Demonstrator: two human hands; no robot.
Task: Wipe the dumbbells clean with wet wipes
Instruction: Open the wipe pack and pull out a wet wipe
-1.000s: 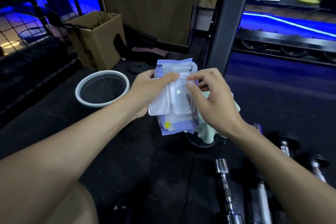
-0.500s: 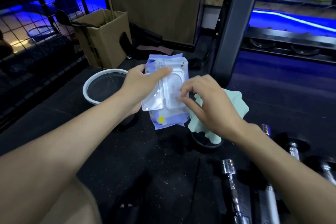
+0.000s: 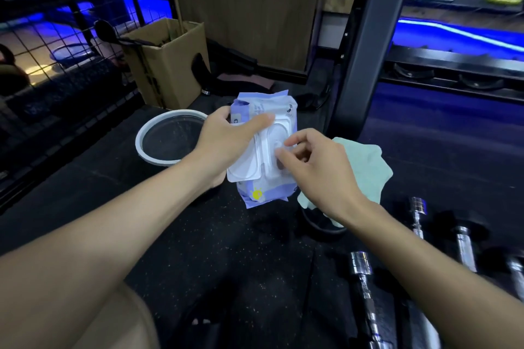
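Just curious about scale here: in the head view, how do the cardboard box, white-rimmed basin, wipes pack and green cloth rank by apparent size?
1. Cardboard box
2. White-rimmed basin, partly hidden by the left hand
3. Wipes pack and green cloth: unsure, both partly covered, and the pack is held nearer the camera.

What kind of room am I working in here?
Most likely a gym: chrome dumbbells lie on speckled rubber flooring, beside a steel rack upright.
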